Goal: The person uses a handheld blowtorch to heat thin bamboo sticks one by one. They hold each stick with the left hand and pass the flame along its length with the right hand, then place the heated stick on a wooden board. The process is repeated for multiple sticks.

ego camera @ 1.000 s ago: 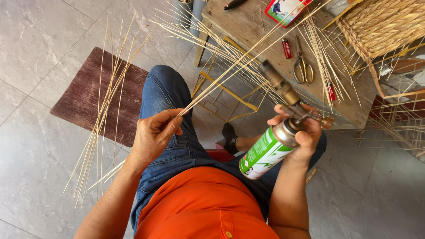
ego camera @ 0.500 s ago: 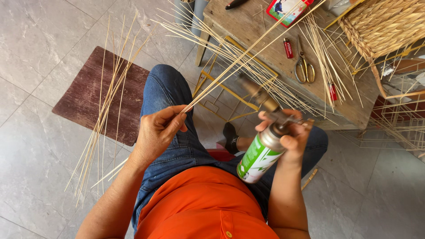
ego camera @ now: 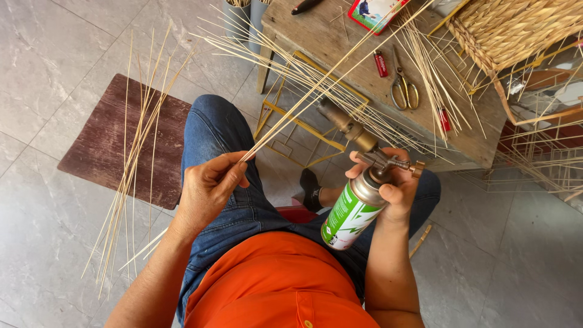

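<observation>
The grey tiled floor (ego camera: pixel 54 54) fills most of the view, with a dark red-brown wooden board (ego camera: pixel 103 152) lying on it at the left and a loose bundle of pale reed strips (ego camera: pixel 130 164) spread across the board. A worn wooden workbench (ego camera: pixel 328 36) stands at the top, and a woven wicker basket (ego camera: pixel 516 24) sits at its right end. On the bench lie more reed strips fanned out, a pair of scissors (ego camera: pixel 402 88) and a red lighter (ego camera: pixel 380 63). A yellow wire frame (ego camera: pixel 297 124) leans beneath the bench. The person sits in blue jeans (ego camera: pixel 212 127) and an orange shirt (ego camera: pixel 273 285). The right hand (ego camera: pixel 395 188) is wrapped firmly around the neck of a green and white gas canister (ego camera: pixel 349 215), fingers closed about the valve of its brass blowtorch head (ego camera: pixel 349 127), which points up and away toward the bench. The left hand (ego camera: pixel 206 188) pinches the near end of a single long reed (ego camera: pixel 316 88) between thumb and curled fingers; the reed runs up to the right, passing just above the torch nozzle
</observation>
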